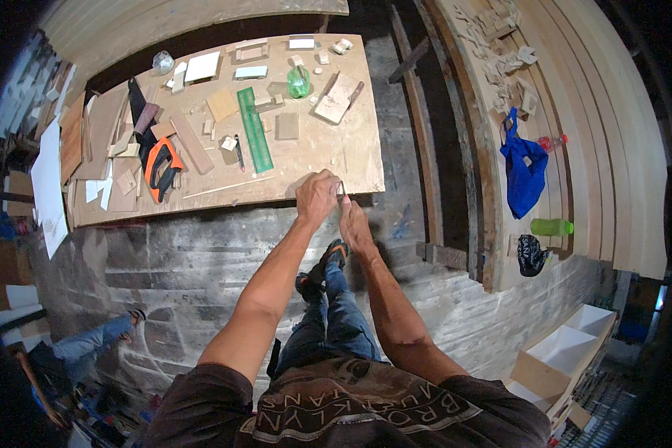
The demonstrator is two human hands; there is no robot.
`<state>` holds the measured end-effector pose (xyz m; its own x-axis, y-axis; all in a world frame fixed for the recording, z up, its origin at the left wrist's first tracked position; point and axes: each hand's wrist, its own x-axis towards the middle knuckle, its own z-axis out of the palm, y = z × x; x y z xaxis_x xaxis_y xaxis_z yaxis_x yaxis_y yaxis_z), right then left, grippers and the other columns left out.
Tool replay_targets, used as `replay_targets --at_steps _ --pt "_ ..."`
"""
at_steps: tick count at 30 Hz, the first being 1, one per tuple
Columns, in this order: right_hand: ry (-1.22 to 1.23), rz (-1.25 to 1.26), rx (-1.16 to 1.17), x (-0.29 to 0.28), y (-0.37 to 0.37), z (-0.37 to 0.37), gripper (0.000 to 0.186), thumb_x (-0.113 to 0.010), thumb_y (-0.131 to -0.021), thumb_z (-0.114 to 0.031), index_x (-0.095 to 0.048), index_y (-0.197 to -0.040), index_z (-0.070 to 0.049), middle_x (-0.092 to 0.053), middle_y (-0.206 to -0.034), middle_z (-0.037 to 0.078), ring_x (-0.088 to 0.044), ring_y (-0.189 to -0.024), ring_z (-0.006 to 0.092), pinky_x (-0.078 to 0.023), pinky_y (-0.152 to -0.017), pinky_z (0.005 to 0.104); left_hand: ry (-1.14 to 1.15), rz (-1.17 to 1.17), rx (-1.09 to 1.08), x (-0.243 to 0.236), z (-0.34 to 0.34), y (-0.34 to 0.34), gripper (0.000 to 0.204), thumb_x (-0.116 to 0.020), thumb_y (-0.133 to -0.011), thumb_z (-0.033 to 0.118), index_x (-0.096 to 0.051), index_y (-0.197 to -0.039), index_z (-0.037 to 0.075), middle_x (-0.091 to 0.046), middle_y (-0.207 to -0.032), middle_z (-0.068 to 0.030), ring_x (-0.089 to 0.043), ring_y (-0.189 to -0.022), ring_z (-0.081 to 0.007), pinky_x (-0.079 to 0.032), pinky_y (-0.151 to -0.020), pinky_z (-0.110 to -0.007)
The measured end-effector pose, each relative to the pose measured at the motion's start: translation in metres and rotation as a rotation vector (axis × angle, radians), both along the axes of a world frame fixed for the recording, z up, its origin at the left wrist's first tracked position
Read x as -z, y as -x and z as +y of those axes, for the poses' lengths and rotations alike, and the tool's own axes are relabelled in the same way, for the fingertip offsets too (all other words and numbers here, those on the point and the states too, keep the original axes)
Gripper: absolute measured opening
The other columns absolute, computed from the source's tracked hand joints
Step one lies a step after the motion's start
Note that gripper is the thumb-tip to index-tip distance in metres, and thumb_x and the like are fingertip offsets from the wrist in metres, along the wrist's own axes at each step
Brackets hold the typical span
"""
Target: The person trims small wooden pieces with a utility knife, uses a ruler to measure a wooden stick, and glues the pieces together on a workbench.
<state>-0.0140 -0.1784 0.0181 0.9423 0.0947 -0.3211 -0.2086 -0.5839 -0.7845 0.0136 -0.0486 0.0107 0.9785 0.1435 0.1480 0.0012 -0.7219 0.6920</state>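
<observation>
At the near edge of the wooden work table point(313, 160), my two hands are close together. My left hand point(318, 197) is closed at the table's edge, its fingers curled round something too small to make out. My right hand point(356, 225), just beside it and nearer to me, grips a thin, dark, narrow tool point(343, 189) that points up toward the left fingertips. Its exact kind does not show. Beyond the hands lie a green ruler-like strip point(255, 131), a square wooden piece point(287, 126) and a dark pen point(239, 152).
An orange-handled saw point(163, 168) lies at the table's left among wood pieces. A green bottle piece point(299, 81) and a wooden block point(339, 98) stand farther back. On the right boards rest a blue bag point(525, 164) and green bottle point(552, 227). Another person's leg point(93, 337) shows lower left.
</observation>
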Motion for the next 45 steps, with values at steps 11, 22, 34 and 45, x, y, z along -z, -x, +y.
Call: replay_targets --at_steps 11,22,34,45 --pt "0.125 0.005 -0.015 0.017 -0.003 0.001 0.053 -0.029 -0.104 -0.042 -0.054 -0.102 0.005 -0.059 -0.098 0.039 -0.055 -0.096 0.0573 -0.044 -0.082 0.0598 0.0 -0.044 0.005 -0.01 -0.006 0.0 0.006 -0.065 -0.081 0.012 -0.07 -0.084 0.009 -0.066 -0.087 -0.0046 -0.063 -0.084 -0.0287 -0.051 -0.072 -0.042" --pt "0.159 0.102 0.0 0.004 -0.001 0.007 0.055 -0.032 -0.103 -0.046 -0.056 -0.101 0.004 -0.061 -0.102 0.035 -0.054 -0.104 0.0549 -0.045 -0.086 0.0542 0.591 0.007 -0.34 -0.004 0.014 -0.012 0.012 -0.068 -0.087 0.011 -0.067 -0.095 0.002 -0.064 -0.084 -0.0088 -0.063 -0.073 -0.0196 -0.051 -0.064 -0.034" --pt "0.276 -0.037 -0.268 -0.051 -0.062 -0.022 0.037 -0.054 -0.093 -0.033 -0.055 -0.105 0.003 -0.064 -0.1 0.033 -0.062 -0.099 0.0482 -0.049 -0.086 0.0525 1.498 0.066 -0.313 -0.125 0.059 0.047 0.031 -0.063 -0.094 0.01 -0.059 -0.124 0.001 -0.063 -0.095 -0.0018 -0.059 -0.082 -0.0103 -0.049 -0.064 -0.024" --pt "0.315 -0.456 -0.511 -0.044 -0.126 0.03 0.035 -0.054 -0.081 0.001 -0.05 -0.115 -0.003 -0.053 -0.101 0.028 -0.062 -0.09 0.0478 -0.055 -0.076 0.0511 1.477 0.032 -0.396 -0.12 0.097 0.041 0.022 -0.062 -0.093 0.008 -0.062 -0.115 0.004 -0.066 -0.094 -0.0031 -0.064 -0.083 -0.0121 -0.053 -0.065 -0.028"
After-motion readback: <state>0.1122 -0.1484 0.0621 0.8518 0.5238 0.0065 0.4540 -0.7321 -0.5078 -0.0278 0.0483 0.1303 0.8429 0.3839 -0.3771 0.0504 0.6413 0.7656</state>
